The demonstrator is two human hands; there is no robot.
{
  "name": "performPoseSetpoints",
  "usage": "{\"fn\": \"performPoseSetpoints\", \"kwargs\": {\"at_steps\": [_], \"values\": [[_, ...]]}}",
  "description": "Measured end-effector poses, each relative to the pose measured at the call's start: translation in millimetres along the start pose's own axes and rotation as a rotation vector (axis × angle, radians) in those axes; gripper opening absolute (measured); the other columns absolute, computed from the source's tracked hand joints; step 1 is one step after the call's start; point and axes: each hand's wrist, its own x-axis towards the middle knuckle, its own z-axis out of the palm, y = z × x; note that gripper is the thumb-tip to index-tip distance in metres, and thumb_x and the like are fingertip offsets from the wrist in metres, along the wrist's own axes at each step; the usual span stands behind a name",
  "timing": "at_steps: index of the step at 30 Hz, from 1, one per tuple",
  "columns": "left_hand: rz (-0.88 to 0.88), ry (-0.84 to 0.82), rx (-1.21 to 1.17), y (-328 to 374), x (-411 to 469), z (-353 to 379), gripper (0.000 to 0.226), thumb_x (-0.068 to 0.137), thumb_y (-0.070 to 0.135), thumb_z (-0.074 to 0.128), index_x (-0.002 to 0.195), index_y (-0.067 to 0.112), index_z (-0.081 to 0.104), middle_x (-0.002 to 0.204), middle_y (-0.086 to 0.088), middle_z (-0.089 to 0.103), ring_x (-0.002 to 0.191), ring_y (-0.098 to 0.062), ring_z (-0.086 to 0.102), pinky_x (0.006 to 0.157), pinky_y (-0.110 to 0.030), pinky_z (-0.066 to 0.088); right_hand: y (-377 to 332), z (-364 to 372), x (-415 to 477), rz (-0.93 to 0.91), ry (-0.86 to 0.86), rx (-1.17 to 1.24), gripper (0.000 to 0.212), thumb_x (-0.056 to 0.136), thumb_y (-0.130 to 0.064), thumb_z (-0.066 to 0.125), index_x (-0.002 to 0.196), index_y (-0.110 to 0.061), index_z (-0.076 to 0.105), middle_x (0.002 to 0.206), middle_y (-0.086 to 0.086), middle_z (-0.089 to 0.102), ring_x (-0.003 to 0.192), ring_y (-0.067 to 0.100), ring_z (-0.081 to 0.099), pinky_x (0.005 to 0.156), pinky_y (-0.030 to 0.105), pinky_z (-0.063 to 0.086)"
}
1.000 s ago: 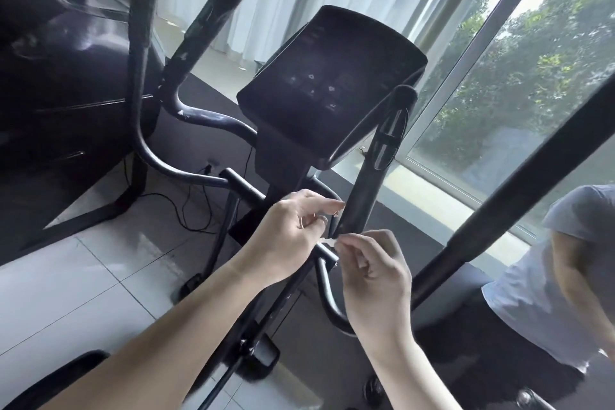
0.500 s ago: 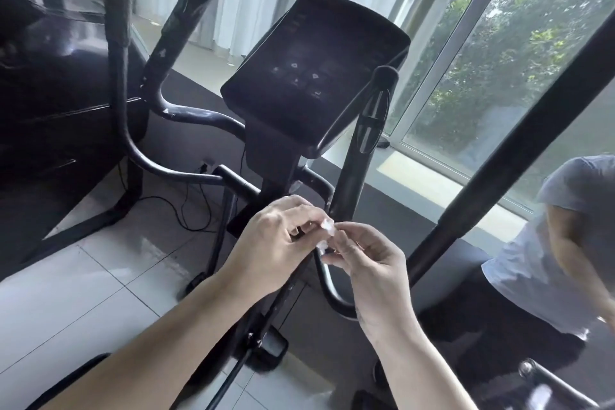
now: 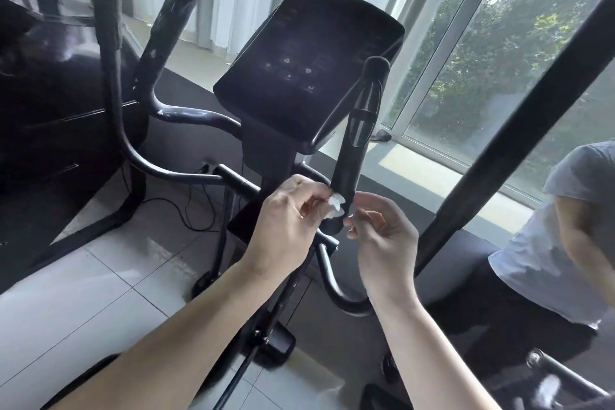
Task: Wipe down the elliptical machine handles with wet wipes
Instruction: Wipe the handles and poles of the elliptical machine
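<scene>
Left hand (image 3: 289,220) pinches crumpled wet wipe (image 3: 335,206) between thumb and fingertips, pressing it against lower end of near handle (image 3: 361,130), likely to start rubbing grip from bottom. Right hand (image 3: 382,236) just beside handle, fingers curled; cannot tell if pinching anything. Far handle (image 3: 166,27) untouched

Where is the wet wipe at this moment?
Head view, centre: the wet wipe is pinched by the left hand at the lower end of the upright handle grip below the console, with the right hand just to its right.
</scene>
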Motion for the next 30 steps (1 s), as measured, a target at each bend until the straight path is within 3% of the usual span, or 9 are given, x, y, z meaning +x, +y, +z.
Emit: {"fn": "performPoseSetpoints", "kwargs": {"at_steps": [4,6,9,12,17,22,25,27,30], "values": [[-0.099,-0.119,-0.03,-13,-31,5,0.011,0.092,0.022,0.077,0.086,0.03,0.074,0.086,0.012,0.067,0.081,-0.006,0.069,0.072,-0.01,0.047,0,2,-1,0.006,-0.009,0.028,0.03,0.092,0.018,0.056,0.098,-0.004,0.075,0.088,0.005,0.077,0.069,0.015,0.067,0.064,0.023,0.056],[-0.116,-0.081,-0.06,-11,-34,10,0.006,0.091,0.025,0.076,0.086,0.026,0.074,0.084,0.013,0.066,0.08,-0.003,0.068,0.072,-0.008,0.047,-1,1,0,0.013,-0.013,0.033,0.03,0.092,0.018,0.055,0.096,-0.004,0.075,0.085,0.006,0.077,0.067,0.014,0.067,0.063,0.023,0.056],[-0.042,0.027,-0.038,-5,-22,11,0.005,0.089,0.013,0.078,0.089,0.011,0.074,0.086,0.011,0.065,0.078,0.001,0.067,0.071,-0.007,0.046,-5,1,3,0.037,-0.014,0.075,0.03,0.092,0.02,0.053,0.095,-0.001,0.074,0.077,0.001,0.075,0.063,0.01,0.066,0.06,0.02,0.054],[0.009,0.092,0.019,-1,-3,7,0.008,0.089,0.014,0.079,0.093,0.01,0.073,0.09,0.004,0.067,0.08,-0.007,0.066,0.073,-0.012,0.049,-7,1,4,0.035,-0.018,0.085,0.031,0.093,0.02,0.053,0.094,-0.004,0.073,0.072,-0.004,0.073,0.06,0.008,0.065,0.059,0.017,0.053],[-0.005,0.019,0.018,-1,10,2,0.01,0.09,0.018,0.078,0.097,0.012,0.075,0.093,0.005,0.067,0.082,-0.011,0.066,0.074,-0.019,0.054,-4,1,4,0.04,-0.025,0.095,0.03,0.094,0.018,0.053,0.097,-0.004,0.074,0.078,-0.001,0.075,0.063,0.01,0.065,0.061,0.019,0.053],[-0.232,-0.171,-0.031,-21,-20,-5,0.006,0.089,0.028,0.079,0.089,0.022,0.077,0.085,0.006,0.072,0.08,-0.011,0.07,0.074,-0.026,0.056,4,-2,-4,0.012,-0.022,0.016,0.037,0.094,0.013,0.056,0.097,-0.019,0.075,0.09,0.006,0.077,0.073,0.017,0.07,0.068,0.024,0.054],[-0.298,-0.134,-0.041,-20,-26,-12,0.008,0.089,0.031,0.079,0.089,0.023,0.077,0.083,0.006,0.073,0.078,-0.009,0.069,0.071,-0.014,0.048,13,-7,-14,0.002,0.01,-0.048,0.044,0.094,0.006,0.06,0.091,-0.036,0.072,0.092,0.005,0.074,0.08,0.02,0.072,0.074,0.03,0.056],[-0.272,-0.099,-0.01,-13,-24,-20,0.009,0.09,0.031,0.077,0.093,0.022,0.076,0.085,0.008,0.073,0.079,-0.009,0.068,0.071,-0.011,0.045,18,-8,-23,0.004,-0.01,-0.088,0.034,0.096,-0.001,0.065,0.09,-0.034,0.072,0.094,0.003,0.073,0.082,0.022,0.073,0.074,0.035,0.059],[-0.222,-0.13,-0.006,4,-22,-25,0.005,0.094,0.026,0.074,0.097,0.022,0.076,0.088,0.01,0.073,0.08,-0.011,0.067,0.071,-0.01,0.045,13,-3,-36,0.063,-0.154,-0.007,0.009,0.098,-0.014,0.071,0.104,-0.02,0.074,0.097,0.007,0.076,0.082,0.02,0.076,0.072,0.031,0.06]]}}
